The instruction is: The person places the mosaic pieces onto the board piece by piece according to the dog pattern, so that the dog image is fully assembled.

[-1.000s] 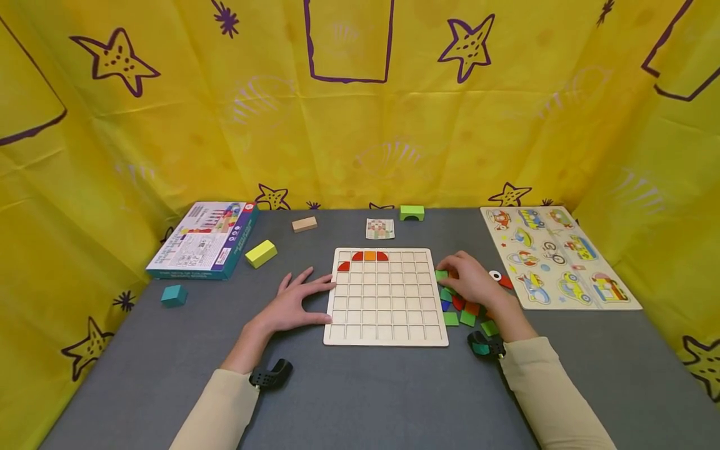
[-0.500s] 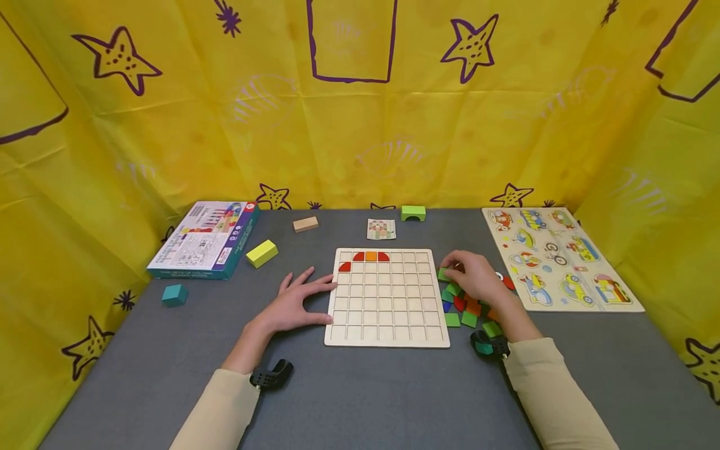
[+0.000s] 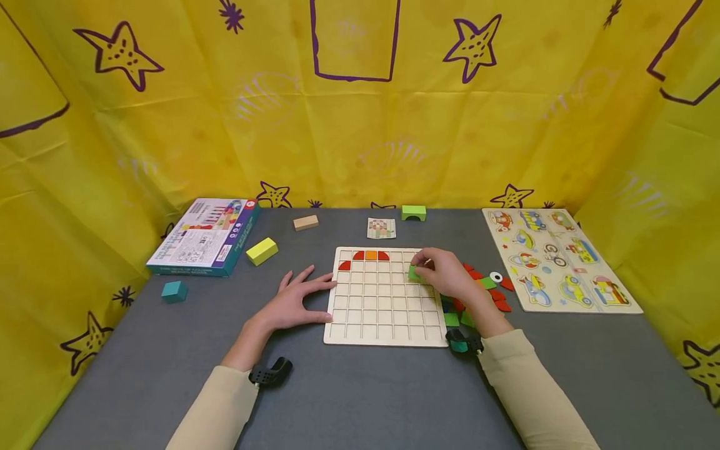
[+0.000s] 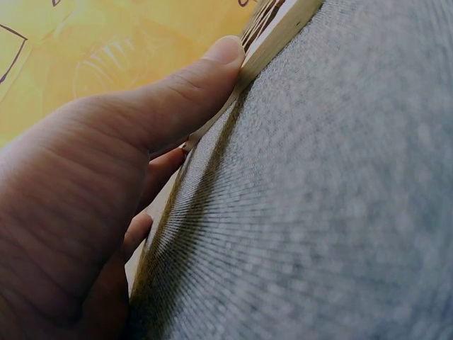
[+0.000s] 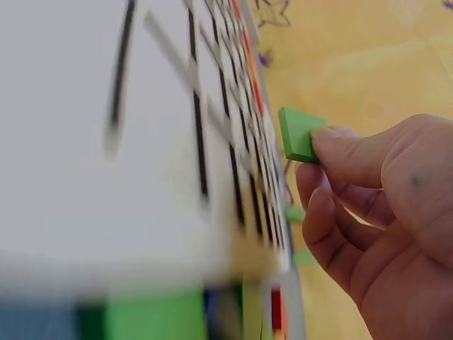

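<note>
A pale wooden grid board point(image 3: 385, 312) lies flat on the grey table. Its upper left holds red quarter-round tiles point(image 3: 345, 265) and one orange square tile point(image 3: 370, 255). At the board's left edge my left hand point(image 3: 295, 303) rests with fingers spread, thumb point(image 4: 223, 53) and fingertips touching the rim. Between thumb and fingers, my right hand point(image 3: 447, 275) pinches a green square tile point(image 5: 299, 134) over the right part of the board. In the right wrist view the tile is held tilted, apart from the grid. Partly under the right forearm lies a pile of loose tiles point(image 3: 452, 319).
A picture puzzle board point(image 3: 554, 262) lies at the right, near a red piece with a white eye disc point(image 3: 495, 277). Behind the grid are a small pattern card point(image 3: 381, 229) and a green arch block point(image 3: 413, 213). A box point(image 3: 202, 240) and a yellow block point(image 3: 262, 251) stand left.
My right hand has picked a green tile from the pile and carried it left over the grid board, baring more of the pile. The left hand stays at the board's edge.
</note>
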The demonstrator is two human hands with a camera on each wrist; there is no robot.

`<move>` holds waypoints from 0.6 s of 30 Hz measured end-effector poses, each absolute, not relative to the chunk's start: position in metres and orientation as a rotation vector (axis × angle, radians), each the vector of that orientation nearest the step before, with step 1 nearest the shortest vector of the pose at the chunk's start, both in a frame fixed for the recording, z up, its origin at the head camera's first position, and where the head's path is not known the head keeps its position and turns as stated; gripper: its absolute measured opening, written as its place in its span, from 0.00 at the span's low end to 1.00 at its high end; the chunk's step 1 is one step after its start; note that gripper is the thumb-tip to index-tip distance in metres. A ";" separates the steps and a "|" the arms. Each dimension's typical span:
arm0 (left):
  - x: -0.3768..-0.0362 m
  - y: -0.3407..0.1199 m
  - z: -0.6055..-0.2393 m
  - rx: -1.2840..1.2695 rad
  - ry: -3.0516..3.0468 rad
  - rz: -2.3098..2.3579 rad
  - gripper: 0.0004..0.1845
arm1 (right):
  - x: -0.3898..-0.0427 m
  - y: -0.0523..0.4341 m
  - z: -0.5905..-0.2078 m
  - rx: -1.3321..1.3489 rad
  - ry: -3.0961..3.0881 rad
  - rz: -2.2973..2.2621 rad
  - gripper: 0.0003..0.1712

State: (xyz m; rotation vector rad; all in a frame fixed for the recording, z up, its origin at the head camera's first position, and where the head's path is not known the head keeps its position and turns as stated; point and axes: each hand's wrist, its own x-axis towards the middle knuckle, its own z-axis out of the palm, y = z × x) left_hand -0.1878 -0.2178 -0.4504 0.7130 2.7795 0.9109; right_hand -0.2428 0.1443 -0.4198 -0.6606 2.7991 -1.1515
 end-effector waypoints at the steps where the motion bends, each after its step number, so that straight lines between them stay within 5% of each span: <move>1: -0.188 -0.218 -0.450 0.710 2.778 0.910 0.41 | -0.244 0.139 -0.418 -0.664 2.782 -1.158 0.03; 18: -0.189 -0.218 -0.451 0.680 2.776 0.895 0.42 | -0.262 0.051 -0.419 -0.812 2.648 -1.124 0.04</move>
